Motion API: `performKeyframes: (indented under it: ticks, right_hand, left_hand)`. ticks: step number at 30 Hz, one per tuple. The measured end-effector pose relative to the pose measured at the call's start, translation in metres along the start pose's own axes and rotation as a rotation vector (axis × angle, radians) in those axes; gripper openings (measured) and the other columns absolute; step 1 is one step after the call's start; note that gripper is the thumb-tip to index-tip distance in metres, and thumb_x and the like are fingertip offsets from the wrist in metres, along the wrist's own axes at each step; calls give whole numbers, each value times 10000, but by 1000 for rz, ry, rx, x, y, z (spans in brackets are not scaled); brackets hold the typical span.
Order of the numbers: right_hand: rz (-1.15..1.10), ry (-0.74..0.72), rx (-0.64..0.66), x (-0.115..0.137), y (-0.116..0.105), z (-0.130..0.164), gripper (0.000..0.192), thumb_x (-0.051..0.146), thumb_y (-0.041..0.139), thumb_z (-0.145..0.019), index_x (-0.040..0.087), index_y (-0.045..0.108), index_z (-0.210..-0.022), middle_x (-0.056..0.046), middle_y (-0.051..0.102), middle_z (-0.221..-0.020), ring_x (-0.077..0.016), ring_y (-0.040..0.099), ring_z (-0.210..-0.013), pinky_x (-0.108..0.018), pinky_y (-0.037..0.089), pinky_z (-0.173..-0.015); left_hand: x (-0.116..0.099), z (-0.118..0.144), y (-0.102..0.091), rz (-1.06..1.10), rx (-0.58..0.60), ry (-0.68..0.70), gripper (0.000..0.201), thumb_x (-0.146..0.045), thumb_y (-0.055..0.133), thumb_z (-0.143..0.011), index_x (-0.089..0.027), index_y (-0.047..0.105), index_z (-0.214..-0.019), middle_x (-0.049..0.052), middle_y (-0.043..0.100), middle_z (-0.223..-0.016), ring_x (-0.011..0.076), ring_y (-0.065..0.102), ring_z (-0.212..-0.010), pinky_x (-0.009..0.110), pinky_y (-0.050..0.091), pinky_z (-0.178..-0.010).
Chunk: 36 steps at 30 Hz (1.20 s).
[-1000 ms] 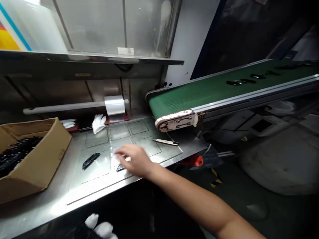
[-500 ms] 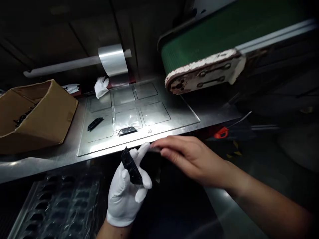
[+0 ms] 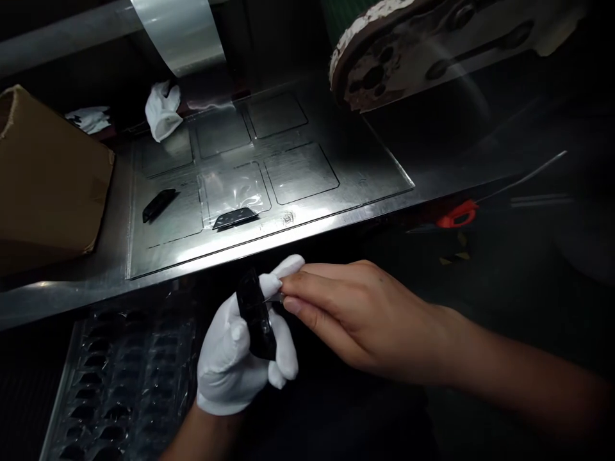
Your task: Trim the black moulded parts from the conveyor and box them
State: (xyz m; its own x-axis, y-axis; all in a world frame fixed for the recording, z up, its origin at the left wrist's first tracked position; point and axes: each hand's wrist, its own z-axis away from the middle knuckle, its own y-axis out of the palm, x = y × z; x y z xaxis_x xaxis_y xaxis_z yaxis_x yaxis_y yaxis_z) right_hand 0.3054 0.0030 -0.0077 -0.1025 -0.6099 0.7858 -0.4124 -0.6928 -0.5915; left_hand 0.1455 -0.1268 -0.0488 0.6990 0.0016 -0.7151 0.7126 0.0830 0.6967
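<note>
My left hand (image 3: 230, 365), in a white glove, grips a black plastic part (image 3: 257, 314) between thumb and fingers, tilted in front of the table edge. Bare, my right hand (image 3: 350, 314) pinches a small thin metal blade-like piece (image 3: 275, 298), whose tip meets the side of the black part; most of it is hidden by the fingers. On the table's clear sheet (image 3: 307, 211) lie two similar black parts: one at the left (image 3: 159, 205), and one by the front edge on clear film (image 3: 235, 219).
A cardboard box (image 3: 52, 186) stands at the left. Behind are a white glove (image 3: 162, 110) and a film roll (image 3: 185, 35). A conveyor end (image 3: 384, 70) overhangs the right side. Below left sits a clear tray (image 3: 120, 384) of black parts. An orange-red handle (image 3: 456, 214) shows under the table edge.
My right hand has moved left and brought the metal piece to the black part. My left hand has turned the part slightly. The view has moved closer to the table.
</note>
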Motion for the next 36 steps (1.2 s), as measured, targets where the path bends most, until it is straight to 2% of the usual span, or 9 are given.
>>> performKeyframes:
  ticks: [5,11,14,19,22,27,31,36]
  right_hand:
    - [68,-20,65,-4,-4,-3,237,260,498,-1084,168,716,-1095,-10,709,-957,-106,602,-736,-261,426,-617]
    - [74,-33,136,-8,-7,-6,222,257,505,-1076,179,708,-1120,-7,689,-907,-112,585,-726,-259,410,-615]
    - [94,-30,154,-8,-7,-7,238,263,511,-1074,182,710,-1179,-12,693,-914,-117,594,-736,-260,413,-617]
    - [91,-19,179,-6,-8,-7,232,261,511,-1072,192,712,-1163,-16,707,-937,-119,592,-732,-264,415,-615]
    - [87,-7,179,-5,-8,-5,252,272,499,-1079,198,714,-1188,-15,716,-939,-120,608,-739,-261,427,-615]
    - [45,-19,211,-1,-3,-2,305,269,504,-1079,198,706,-1296,-16,766,-1041,-121,686,-814,-254,487,-649]
    - [-34,13,173,-1,0,0,330,278,509,-1080,189,690,-1341,-30,773,-1119,-128,718,-885,-249,538,-720]
    - [-78,78,75,-2,-10,4,276,260,520,-1079,197,713,-1266,-23,771,-1112,-129,717,-970,-237,554,-841]
  left_hand:
    - [1,-1,-7,3,33,-12,431,-449,552,-1029,-242,679,-1385,197,638,-1450,22,600,-465,133,432,-393]
    - [1,2,-12,41,12,-27,445,-442,538,-1028,-183,672,-1365,240,484,-1576,15,621,-489,121,418,-380]
    - [0,0,-12,52,-11,-31,417,-419,543,-1025,-181,691,-1334,231,458,-1597,21,629,-503,126,431,-381]
    - [0,0,-10,78,-12,-54,410,-424,580,-1010,-171,692,-1313,236,563,-1490,25,613,-474,133,408,-377]
    - [1,2,-9,62,-41,-57,402,-428,588,-1004,-181,706,-1298,229,566,-1488,25,602,-462,144,408,-370]
    - [1,1,-8,104,-90,-61,361,-377,575,-1021,-234,731,-1314,158,675,-1377,27,631,-510,120,448,-430]
    - [3,-2,-5,100,-103,-11,366,-393,560,-1026,-227,742,-1297,149,680,-1389,15,608,-499,120,439,-423]
    - [3,-2,-3,63,-90,18,389,-427,550,-1019,-228,743,-1291,162,650,-1446,1,540,-434,157,372,-374]
